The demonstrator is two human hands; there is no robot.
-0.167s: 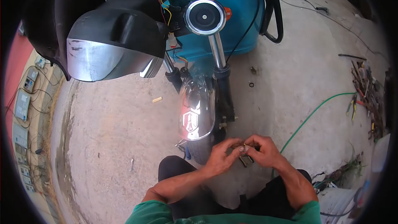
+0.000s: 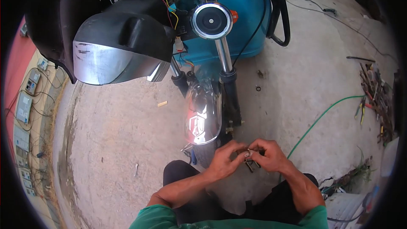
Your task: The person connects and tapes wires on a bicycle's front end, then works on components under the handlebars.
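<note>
My left hand [image 2: 226, 160] and my right hand [image 2: 269, 155] meet in front of my knees, just right of the front wheel [image 2: 202, 156]. Both are closed, thumbs and fingertips pinching a small metal part with two dark prongs [image 2: 249, 168]. The prongs stick out below the fingers; the rest of the part is covered, so its exact kind does not show. Ahead stands a three-wheeler's front end, with a shiny front fender [image 2: 203, 114], a fork leg [image 2: 229, 91] and a round chrome-rimmed cap [image 2: 211, 21] above it.
A loose headlight housing [image 2: 123, 46] hangs at the upper left, wires beside it. On the concrete lie a wrench [image 2: 136, 170], a small yellowish block [image 2: 162, 104] and a black ring [image 2: 258, 88]. A green hose [image 2: 324, 113] runs right toward a pile of tools [image 2: 377, 97].
The view has shifted slightly, so the vehicle and floor sit a little further right and lower. Both hands keep their pinch on the part, with hardly any movement.
</note>
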